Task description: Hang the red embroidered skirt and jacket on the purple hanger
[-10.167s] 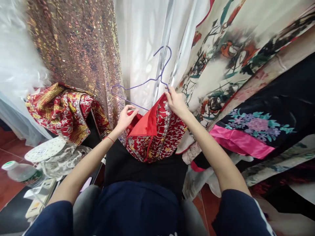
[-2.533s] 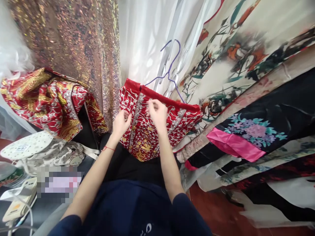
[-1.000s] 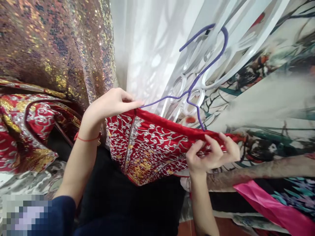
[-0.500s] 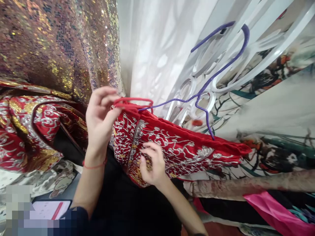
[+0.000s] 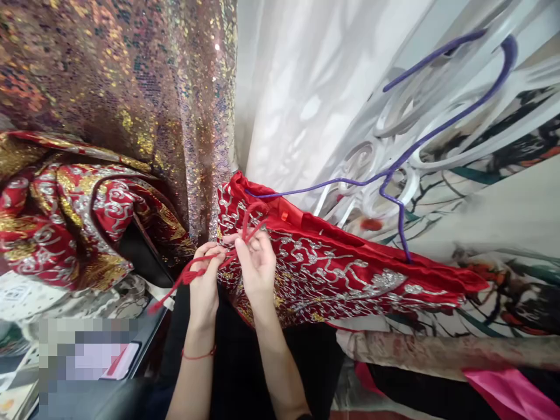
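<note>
Far left, the gold-patterned red garment [image 5: 90, 219] lies bundled; your left hand [image 5: 205, 280] pinches the red cord [image 5: 188, 276], your right hand [image 5: 258, 265] its loops, seemingly not yet tied; rightward, the silver-embroidered red garment [image 5: 324, 268] already has the purple hanger [image 5: 388, 173] inside its top edge.

Fairly bright, shadows mottling white cloth [image 5: 301, 99], edges stretched

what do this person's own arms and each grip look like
Both are human: the left grip and right grip are bare, ungloved hands. A thin red string bracelet circles the left wrist; the right wrist shows none. Both visible forearms are uncovered, and a dark edge, probably a sleeve, just shows low on the right arm.
</note>
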Action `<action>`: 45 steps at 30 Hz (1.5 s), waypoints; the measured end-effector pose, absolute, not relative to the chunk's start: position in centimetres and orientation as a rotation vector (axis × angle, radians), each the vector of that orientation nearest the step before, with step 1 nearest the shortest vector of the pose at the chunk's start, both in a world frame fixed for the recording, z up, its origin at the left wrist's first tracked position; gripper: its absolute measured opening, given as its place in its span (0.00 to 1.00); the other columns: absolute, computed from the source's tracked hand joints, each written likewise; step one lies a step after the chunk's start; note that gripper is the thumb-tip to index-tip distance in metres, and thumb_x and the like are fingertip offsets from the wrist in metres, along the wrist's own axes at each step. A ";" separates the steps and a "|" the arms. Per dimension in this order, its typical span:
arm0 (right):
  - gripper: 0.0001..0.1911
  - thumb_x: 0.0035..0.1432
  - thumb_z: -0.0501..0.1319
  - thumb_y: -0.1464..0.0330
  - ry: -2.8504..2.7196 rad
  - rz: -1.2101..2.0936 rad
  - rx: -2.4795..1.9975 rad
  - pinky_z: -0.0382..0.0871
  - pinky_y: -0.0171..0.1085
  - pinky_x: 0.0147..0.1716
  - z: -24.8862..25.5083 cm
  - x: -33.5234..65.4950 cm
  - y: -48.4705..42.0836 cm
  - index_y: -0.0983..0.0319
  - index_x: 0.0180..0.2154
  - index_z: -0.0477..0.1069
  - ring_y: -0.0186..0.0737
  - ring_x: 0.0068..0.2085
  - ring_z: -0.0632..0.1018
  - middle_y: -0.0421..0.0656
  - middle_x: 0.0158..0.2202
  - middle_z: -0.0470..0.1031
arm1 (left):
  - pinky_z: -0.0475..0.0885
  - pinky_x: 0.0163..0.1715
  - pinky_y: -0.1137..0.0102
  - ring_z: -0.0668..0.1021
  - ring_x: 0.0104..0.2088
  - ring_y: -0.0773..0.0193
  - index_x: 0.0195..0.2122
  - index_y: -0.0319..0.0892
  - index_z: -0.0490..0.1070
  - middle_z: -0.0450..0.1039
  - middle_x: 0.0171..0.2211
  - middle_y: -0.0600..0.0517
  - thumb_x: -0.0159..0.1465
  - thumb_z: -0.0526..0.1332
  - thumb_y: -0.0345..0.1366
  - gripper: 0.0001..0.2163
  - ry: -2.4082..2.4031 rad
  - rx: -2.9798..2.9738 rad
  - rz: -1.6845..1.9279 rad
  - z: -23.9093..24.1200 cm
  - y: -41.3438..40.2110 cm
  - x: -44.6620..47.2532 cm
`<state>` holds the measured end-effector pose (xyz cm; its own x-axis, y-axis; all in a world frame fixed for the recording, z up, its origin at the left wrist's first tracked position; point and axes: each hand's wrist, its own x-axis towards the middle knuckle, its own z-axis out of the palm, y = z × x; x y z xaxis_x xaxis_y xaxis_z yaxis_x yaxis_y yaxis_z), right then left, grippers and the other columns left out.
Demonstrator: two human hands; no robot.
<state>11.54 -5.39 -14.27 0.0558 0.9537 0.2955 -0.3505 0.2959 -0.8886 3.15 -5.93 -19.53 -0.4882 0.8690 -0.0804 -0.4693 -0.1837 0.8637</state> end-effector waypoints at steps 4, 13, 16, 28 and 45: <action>0.15 0.64 0.65 0.58 -0.991 1.117 -0.723 0.78 0.43 0.44 -15.0 12.1 -6.1 0.57 0.43 0.63 0.38 0.35 0.82 0.41 0.35 0.81 | 0.73 0.52 0.67 0.80 0.42 0.64 0.46 0.43 0.68 0.77 0.41 0.50 0.46 0.75 0.39 0.27 1.188 0.399 1.844 -21.7 -4.5 2.2; 0.13 0.63 0.64 0.56 -0.996 1.329 -0.749 0.66 0.34 0.24 -14.8 15.8 -7.8 0.58 0.40 0.69 0.31 0.20 0.66 0.32 0.19 0.65 | 0.50 0.73 0.52 0.61 0.70 0.50 0.65 0.42 0.58 0.56 0.68 0.37 0.59 0.72 0.42 0.36 1.775 1.092 2.054 -19.9 -6.8 4.3; 0.16 0.64 0.63 0.54 -1.016 1.346 -0.720 0.58 0.32 0.21 -14.8 16.2 -8.5 0.58 0.32 0.67 0.29 0.19 0.60 0.30 0.17 0.58 | 0.55 0.72 0.56 0.65 0.69 0.53 0.65 0.45 0.64 0.62 0.68 0.42 0.69 0.63 0.41 0.24 1.587 1.272 2.032 -17.4 -8.8 4.9; 0.10 0.69 0.59 0.59 -1.263 1.115 -0.834 0.75 0.38 0.43 -15.3 17.2 -10.5 0.57 0.38 0.74 0.39 0.39 0.79 0.42 0.38 0.77 | 0.78 0.48 0.67 0.82 0.42 0.60 0.37 0.46 0.82 0.81 0.39 0.50 0.65 0.68 0.40 0.05 1.270 1.270 1.786 -16.9 -8.9 6.1; 0.15 0.68 0.60 0.68 -1.425 0.759 -1.002 0.75 0.39 0.42 -16.8 18.3 -10.3 0.51 0.52 0.80 0.40 0.42 0.78 0.44 0.42 0.74 | 0.81 0.41 0.68 0.84 0.34 0.60 0.40 0.44 0.82 0.83 0.35 0.49 0.64 0.69 0.44 0.10 1.286 1.173 1.680 -17.6 -8.5 5.2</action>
<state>18.34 -10.29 -16.82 0.0448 0.9013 0.4310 0.1453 0.4209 -0.8954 5.20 -8.49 -17.56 -0.3392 0.9102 0.2378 -0.0081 -0.2556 0.9668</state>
